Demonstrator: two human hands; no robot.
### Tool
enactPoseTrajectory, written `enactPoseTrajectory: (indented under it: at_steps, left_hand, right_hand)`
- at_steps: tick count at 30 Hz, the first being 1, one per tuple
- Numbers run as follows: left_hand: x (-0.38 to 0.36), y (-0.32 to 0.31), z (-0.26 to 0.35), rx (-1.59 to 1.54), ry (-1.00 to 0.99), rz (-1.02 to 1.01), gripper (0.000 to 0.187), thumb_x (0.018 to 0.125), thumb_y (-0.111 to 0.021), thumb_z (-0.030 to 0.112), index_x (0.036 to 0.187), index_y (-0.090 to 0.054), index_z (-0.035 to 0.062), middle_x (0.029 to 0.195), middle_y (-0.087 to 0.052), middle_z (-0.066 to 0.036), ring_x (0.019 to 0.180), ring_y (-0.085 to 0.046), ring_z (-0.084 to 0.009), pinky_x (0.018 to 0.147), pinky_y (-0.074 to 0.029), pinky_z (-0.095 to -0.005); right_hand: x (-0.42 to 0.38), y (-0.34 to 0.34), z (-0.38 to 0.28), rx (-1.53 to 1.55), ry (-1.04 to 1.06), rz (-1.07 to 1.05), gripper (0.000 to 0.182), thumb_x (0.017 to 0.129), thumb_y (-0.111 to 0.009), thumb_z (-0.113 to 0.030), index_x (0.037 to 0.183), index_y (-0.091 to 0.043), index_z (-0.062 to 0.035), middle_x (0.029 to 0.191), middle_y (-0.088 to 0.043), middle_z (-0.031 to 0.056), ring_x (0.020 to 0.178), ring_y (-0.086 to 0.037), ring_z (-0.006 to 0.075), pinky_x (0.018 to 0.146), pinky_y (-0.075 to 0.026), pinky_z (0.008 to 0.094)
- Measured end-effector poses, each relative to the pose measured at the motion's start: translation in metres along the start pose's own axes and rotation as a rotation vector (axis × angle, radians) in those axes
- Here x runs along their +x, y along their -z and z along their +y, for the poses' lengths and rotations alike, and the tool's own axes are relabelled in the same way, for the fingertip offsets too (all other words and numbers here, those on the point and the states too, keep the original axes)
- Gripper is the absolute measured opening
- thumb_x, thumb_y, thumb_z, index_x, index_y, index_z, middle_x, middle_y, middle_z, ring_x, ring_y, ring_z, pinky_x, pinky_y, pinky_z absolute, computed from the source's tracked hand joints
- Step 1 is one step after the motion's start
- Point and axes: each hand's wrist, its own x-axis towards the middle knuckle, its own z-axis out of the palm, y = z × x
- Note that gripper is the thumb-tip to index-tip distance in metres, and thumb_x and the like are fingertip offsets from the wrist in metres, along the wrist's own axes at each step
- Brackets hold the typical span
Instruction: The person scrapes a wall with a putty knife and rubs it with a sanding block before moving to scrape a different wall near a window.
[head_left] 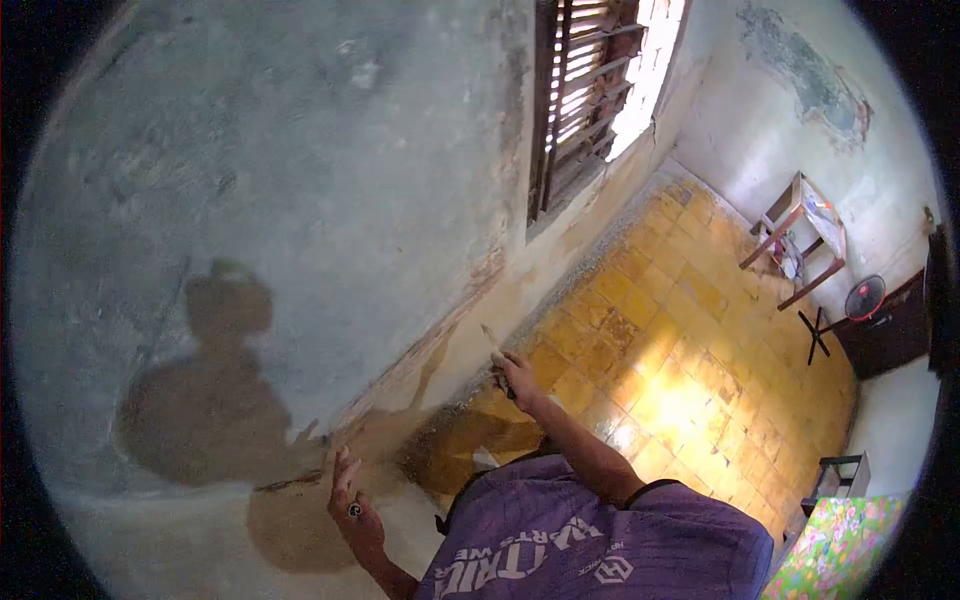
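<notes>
My right hand (516, 380) is wrapped round the dark handle of a small pointed trowel (492, 341), whose pale blade points up and left near the lower wall. On the left, my left hand (352, 500) is raised beside the wall (300, 200), fingers apart and holding nothing, with a ring on one finger. Whether its fingertips touch the wall cannot be told. Near it, a rough crack with flaking plaster (420, 346) runs along the wall, between blue-grey paint above and a beige band below.
A window with wooden louvres (590, 90) is above. Yellow floor tiles (690, 310) stretch right, towards a wooden table frame (800, 215), a red fan (865, 297), a dark cabinet (890, 325) and a floral cloth (840, 545). Peeling paint marks the far wall.
</notes>
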Motion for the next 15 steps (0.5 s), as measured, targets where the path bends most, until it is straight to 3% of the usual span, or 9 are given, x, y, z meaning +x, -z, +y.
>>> enactPoseTrajectory:
  at_steps: [5, 7, 15]
  left_hand:
    - [0.011, -0.041, 0.051, -0.008, -0.061, -0.055, 0.038, 0.078, -0.040, -0.002, 0.111, -0.058, -0.0017, 0.132, -0.053, -0.020, 0.127, -0.047, -0.0339, 0.105, -0.035, -0.0450]
    - [0.018, -0.056, 0.071, -0.072, -0.176, -0.064, 0.038, 0.078, -0.040, -0.002, 0.111, -0.059, -0.0023, 0.132, -0.053, -0.020, 0.126, -0.047, -0.0344, 0.106, -0.034, -0.0450]
    - [0.039, -0.133, 0.138, -0.060, -0.136, -0.175, 0.030, 0.093, -0.047, 0.017, 0.111, -0.061, -0.0032, 0.125, -0.058, -0.018, 0.122, -0.051, -0.0306, 0.102, -0.038, -0.0410]
  right_hand:
    - [0.005, -0.014, -0.051, 0.258, -0.005, -0.136, 0.034, 0.096, -0.054, -0.035, 0.118, -0.054, -0.0090, 0.067, -0.051, 0.0019, 0.051, -0.050, 0.0127, 0.045, -0.041, 0.0272]
    - [0.005, -0.015, -0.078, 0.185, 0.003, -0.158, 0.041, 0.095, -0.053, -0.038, 0.125, -0.053, -0.0101, 0.066, -0.051, 0.0012, 0.049, -0.047, 0.0110, 0.046, -0.040, 0.0263]
    - [0.058, 0.061, -0.062, -0.199, -0.052, -0.102, 0.052, 0.088, -0.064, -0.031, 0.132, -0.050, -0.0060, 0.069, -0.054, 0.0020, 0.055, -0.051, 0.0110, 0.045, -0.042, 0.0277]
